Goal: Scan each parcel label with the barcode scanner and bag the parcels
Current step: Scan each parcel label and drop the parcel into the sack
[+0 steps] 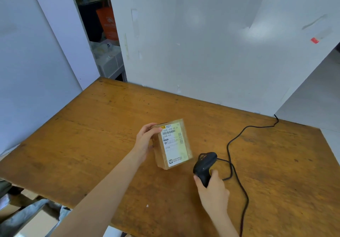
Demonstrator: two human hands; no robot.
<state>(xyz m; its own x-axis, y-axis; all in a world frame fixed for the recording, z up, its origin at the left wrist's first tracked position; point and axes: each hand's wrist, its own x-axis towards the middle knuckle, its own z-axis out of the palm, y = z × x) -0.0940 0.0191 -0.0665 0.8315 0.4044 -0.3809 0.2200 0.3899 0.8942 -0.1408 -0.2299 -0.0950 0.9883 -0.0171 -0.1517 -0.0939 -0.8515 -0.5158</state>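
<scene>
Closest to me, my right hand (pixel 213 189) wraps around the grip of the black barcode scanner (pixel 204 166), its head aimed toward the parcel just beyond and to the left. My left hand (pixel 145 141) clasps the left side of that cardboard parcel (pixel 173 144), thumb over the top edge, propping it tilted on the wooden table (pixel 92 135) with its white label (pixel 172 142) facing up toward the scanner. From the scanner, a black cable (pixel 237 139) loops off to the right and runs away to the table's far edge. Behind the table stands a white wall panel (pixel 202 43).
</scene>
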